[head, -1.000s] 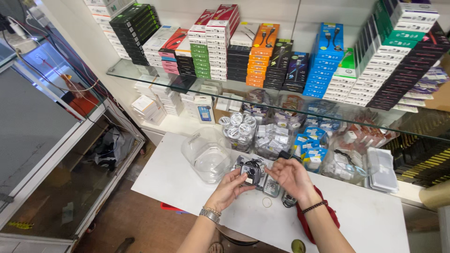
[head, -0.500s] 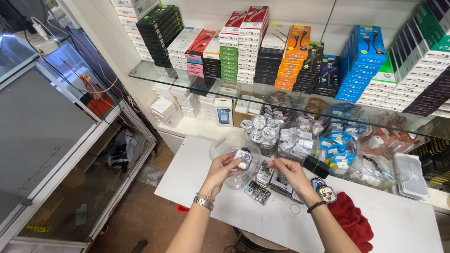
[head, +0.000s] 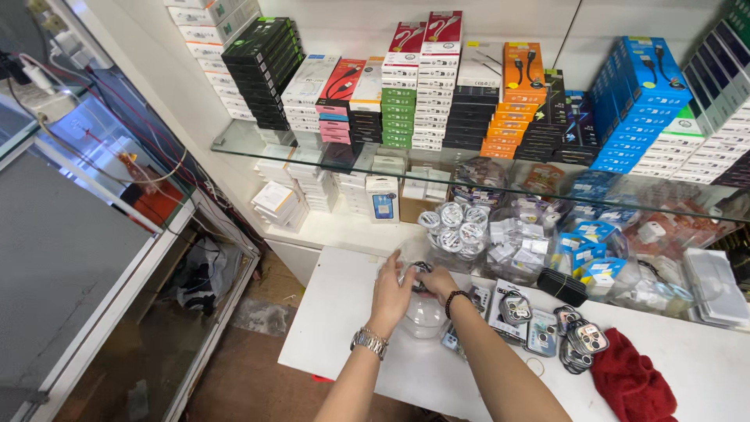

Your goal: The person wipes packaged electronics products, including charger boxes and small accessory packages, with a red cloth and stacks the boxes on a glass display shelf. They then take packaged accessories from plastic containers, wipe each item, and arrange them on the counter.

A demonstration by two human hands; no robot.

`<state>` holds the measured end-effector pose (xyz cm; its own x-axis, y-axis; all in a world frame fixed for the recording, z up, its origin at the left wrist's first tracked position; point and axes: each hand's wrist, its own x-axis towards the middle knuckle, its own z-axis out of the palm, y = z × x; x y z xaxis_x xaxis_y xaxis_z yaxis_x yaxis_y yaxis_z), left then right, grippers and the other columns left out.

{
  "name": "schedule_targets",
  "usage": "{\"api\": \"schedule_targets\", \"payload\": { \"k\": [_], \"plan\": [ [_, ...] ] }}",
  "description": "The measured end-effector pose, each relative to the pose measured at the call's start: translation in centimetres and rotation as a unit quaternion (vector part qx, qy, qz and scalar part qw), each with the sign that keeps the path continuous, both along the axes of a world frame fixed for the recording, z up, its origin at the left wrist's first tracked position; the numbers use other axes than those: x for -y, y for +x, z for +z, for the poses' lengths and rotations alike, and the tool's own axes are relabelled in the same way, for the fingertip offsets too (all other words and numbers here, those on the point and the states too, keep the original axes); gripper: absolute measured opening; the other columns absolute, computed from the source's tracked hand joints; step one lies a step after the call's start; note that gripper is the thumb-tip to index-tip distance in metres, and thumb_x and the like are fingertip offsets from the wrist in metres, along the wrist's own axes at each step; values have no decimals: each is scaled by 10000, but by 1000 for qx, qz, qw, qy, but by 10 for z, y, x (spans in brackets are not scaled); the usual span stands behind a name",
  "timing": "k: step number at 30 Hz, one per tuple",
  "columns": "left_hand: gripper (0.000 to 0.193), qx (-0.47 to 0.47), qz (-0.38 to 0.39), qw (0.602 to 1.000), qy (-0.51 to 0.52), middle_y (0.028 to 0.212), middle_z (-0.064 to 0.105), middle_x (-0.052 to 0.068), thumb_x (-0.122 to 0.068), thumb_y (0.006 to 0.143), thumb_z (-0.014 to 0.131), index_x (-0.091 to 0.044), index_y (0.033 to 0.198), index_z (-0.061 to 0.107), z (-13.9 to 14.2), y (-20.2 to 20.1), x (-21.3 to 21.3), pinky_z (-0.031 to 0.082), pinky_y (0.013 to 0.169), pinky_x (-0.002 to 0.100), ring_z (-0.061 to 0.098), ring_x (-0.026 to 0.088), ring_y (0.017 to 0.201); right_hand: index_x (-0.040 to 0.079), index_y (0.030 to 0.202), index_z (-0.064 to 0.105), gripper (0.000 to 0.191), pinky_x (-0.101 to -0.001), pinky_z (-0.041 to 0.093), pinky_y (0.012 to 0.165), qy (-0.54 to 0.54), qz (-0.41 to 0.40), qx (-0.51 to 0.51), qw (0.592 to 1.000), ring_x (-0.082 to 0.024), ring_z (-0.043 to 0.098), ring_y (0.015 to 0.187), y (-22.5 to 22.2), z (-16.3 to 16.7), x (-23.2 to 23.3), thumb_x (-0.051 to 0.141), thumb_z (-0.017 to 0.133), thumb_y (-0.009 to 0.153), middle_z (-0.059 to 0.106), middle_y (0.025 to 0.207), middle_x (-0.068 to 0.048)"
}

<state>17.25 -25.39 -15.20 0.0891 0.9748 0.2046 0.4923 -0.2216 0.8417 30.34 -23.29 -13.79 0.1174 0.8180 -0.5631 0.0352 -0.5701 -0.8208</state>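
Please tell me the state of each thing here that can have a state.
Left hand: open, pressed flat on the clear plastic container.
Right hand: curled at the container's top; grip hidden.
Clear plastic container: upright; whether closed cannot be told.
Red cloth: crumpled on the white table.

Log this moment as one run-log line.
left hand: on clear plastic jar | right hand: at jar mouth, grip hidden | white table

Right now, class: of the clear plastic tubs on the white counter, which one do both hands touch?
The near clear tub at the counter's front, between left hand and right hand; the other tubs stand behind, untouched.
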Motion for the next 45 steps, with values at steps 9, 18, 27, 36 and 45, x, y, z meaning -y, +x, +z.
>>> {"api": "schedule_targets", "payload": {
  "k": [9, 18, 27, 36, 45],
  "plan": [
    [322, 22, -36, 997, -68, 1111, 739, 143, -120, 954, 601, -61, 1269, 641, 11, -4, 36, 576, 869, 381, 737, 262, 981, -54, 945, 723, 199, -412, 590, 616, -99, -86, 61, 989, -226, 724, 725, -15, -18, -19, 99, 783, 834, 746, 893, -149],
    [267, 151, 25, 988, 29, 1137, 695, 112, -101, 994, 561, -39, 1247, 616, 35, 56, 55, 535, 857, 357, 674, 235, 1004, -40, 1233, 685, 371, -286, 582, 873, 156, 21, -88, 984, -141, 706, 979, 64, 2, 24, 238, 618, 998, 742, 1106, -75],
    [153, 124, -208, 969, -52, 984, 732, 101, -88, 961, 628, -19, 1093, 662, -17, 188, 82, 577, 730, 324, 718, 196, 837, 9, 1266, 652, 320, -344, 559, 803, 184, -315, 66, 929, -230, 688, 976, 270, -23, 152, 222, 601, 1033, 743, 1114, -144],
    [148, 73, -208, 966, -139, 913, 751, 68, -120, 953, 644, -44, 1074, 684, -64, 247, 89, 574, 715, 308, 718, 166, 787, 20, 1323, 560, 632, -439, 477, 1035, 180, 18, 485, 856, -399, 589, 1184, 302, -51, 128, 141, 816, 758, 626, 1277, -201],
    [235, 149, -173, 942, -246, 1010, 754, 79, -115, 962, 598, -42, 1176, 666, -109, 227, 79, 614, 749, 292, 725, 135, 811, 142, 1298, 540, 670, -416, 475, 1060, 135, 86, 518, 840, -344, 458, 1326, 293, -68, 107, 101, 835, 698, 464, 1357, -137]
  ]
}}
